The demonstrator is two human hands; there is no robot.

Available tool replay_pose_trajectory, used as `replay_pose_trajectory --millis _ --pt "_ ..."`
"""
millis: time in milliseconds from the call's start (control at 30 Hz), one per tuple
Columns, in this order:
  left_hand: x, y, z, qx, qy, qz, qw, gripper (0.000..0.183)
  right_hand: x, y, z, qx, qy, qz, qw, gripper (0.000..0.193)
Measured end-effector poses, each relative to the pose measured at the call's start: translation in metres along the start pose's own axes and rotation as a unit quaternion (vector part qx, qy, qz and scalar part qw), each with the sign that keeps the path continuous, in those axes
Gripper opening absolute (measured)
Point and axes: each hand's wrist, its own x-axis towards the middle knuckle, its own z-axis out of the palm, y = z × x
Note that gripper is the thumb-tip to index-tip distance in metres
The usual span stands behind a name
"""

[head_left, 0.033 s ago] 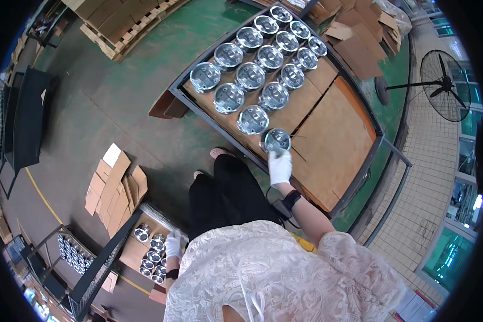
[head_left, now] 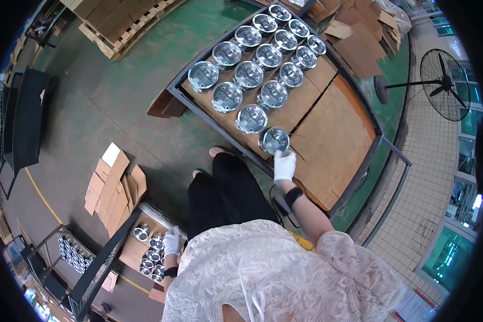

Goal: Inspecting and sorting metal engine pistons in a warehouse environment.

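My right hand (head_left: 284, 165), in a white glove, has its fingers closed at the near edge of a shiny round metal part (head_left: 276, 139) that looks like a piston. That part stands at the near end of several similar parts (head_left: 249, 74), set in rows on the brown board of a dark-framed table (head_left: 327, 147). At lower left, my gloved left hand (head_left: 172, 241) lies low beside a cardboard-lined cart (head_left: 133, 250) holding more shiny parts (head_left: 153, 255). Its fingers look curled at the cart's side; what they grip, if anything, is too small to make out.
Flattened cardboard (head_left: 115, 190) lies on the floor at left, with more cardboard (head_left: 357, 48) at the far right. A pallet of boxes (head_left: 118, 32) stands far left. To the right are a standing fan (head_left: 445, 83) and a metal rail (head_left: 389, 196).
My right hand has turned and shifted slightly right at the near edge of the metal part. My left hand has moved up a little beside the cart.
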Motion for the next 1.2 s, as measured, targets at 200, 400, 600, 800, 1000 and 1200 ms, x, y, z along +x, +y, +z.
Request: replay_pose_trajectory --millis 200,400,600,800,1000,1200 --pt "0.029 0.009 -0.009 -0.028 -0.004 0.002 1.0 0.036 0.077 0.044 0.031 0.249 -0.312 0.205 0.894 0.018" --pt "0.029 -0.019 -0.008 -0.056 0.056 -0.032 0.996 0.032 0.066 0.032 0.049 0.295 -0.275 0.213 0.89 0.017" --pt "0.001 -0.021 0.037 -0.049 0.094 -0.121 0.987 0.038 0.063 0.054 0.045 0.205 -0.401 -0.035 0.892 0.034" --pt "-0.039 -0.028 0.086 -0.088 0.152 -0.174 0.969 0.033 0.078 0.034 0.066 -0.06 -0.565 -0.125 0.814 0.04" --pt "-0.129 -0.086 0.181 -0.248 0.159 -0.308 0.904 0.037 -0.112 -0.142 0.139 -0.197 -0.622 -0.195 0.733 0.031" --pt "-0.145 -0.167 0.27 -0.347 0.177 -0.354 0.85 0.04 -0.348 -0.153 0.214 -0.37 -0.673 -0.41 0.493 0.028"
